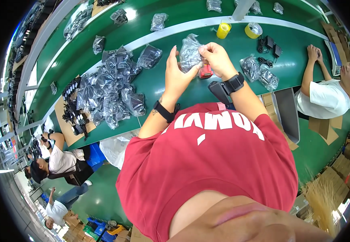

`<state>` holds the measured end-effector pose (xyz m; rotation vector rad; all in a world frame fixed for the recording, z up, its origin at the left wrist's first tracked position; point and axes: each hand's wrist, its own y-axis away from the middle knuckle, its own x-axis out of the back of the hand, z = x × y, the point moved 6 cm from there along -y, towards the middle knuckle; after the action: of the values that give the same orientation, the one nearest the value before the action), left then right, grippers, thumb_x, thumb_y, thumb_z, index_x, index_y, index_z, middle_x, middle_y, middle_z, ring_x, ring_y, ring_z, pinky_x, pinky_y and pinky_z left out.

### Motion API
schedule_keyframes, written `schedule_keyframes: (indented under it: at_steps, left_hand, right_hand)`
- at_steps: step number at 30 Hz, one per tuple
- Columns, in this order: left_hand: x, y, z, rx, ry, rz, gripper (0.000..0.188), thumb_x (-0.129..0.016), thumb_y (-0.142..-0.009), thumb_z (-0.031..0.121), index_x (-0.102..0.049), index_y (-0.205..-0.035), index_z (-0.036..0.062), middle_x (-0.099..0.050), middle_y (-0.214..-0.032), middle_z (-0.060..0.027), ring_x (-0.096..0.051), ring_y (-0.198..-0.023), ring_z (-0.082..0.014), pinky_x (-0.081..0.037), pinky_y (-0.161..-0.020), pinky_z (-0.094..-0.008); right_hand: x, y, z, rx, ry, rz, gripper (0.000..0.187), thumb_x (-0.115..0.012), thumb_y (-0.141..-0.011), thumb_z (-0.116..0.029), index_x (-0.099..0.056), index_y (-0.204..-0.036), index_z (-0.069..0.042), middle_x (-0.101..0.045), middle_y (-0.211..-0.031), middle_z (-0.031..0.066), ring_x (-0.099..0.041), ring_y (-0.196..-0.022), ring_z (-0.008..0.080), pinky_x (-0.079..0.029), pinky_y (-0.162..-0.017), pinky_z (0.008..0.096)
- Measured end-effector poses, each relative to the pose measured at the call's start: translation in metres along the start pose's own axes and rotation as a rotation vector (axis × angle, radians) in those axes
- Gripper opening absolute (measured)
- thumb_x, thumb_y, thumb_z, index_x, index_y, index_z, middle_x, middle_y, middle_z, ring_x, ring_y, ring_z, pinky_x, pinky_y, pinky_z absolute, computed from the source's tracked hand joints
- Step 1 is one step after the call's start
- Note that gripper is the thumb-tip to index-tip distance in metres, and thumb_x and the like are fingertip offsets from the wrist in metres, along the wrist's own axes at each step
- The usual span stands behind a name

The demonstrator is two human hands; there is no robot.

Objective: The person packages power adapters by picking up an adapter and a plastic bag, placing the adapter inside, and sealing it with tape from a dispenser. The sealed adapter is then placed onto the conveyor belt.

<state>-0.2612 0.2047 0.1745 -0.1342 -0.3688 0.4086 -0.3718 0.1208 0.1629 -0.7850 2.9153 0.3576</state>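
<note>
1. Two hands up in the head view, both on one small bag (190, 54). Held in the air over the green table (163, 80), in front of the red shirt (207, 169).
2. Bag: clear, crinkly plastic, shiny with white glints. Something dark and grey inside, too wrapped up to tell what. Puffy in the middle, pinched at the top right.
3. Left hand (177, 74): palm open wide, fingers long and loose, cupped under the left side of the bag. Thumb up along the plastic. Black band on the wrist.
4. Right hand (217, 60): fingers curled tight, pinching the top right corner of the bag. Black watch on the wrist.
5. Just under the hands, on the table: a small red thing (205, 71), half hidden. Near it, a black flat box (218, 92).
6. To the left on the table: a big pile of filled bags (110, 88), all shiny and grey like the held one. Beside them, black parts on a brown board (72, 111).
7. Further back: two rolls of yellow tape (224, 30), well apart from the hands. More filled bags (259, 72) to the right, next to black cables (268, 44).
8. At the right edge: another person in a white top (324, 97), both hands on the table.
</note>
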Motion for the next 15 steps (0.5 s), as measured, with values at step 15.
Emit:
schedule_keyframes:
  at_steps: [15]
  left_hand:
    - [-0.011, 0.017, -0.024, 0.431, 0.321, -0.193, 0.102, -0.077, -0.053, 0.019, -0.015, -0.130, -0.0035, -0.048, -0.110, -0.0178, -0.053, -0.095, -0.0219, -0.048, -0.070, -0.0284]
  right_hand:
    - [-0.001, 0.016, 0.030, -0.174, -0.117, 0.057, 0.017, -0.056, -0.081, -0.015, -0.053, -0.081, 0.002, -0.056, -0.073, 0.0076, -0.056, -0.061, 0.0140, -0.050, -0.054, 0.0270]
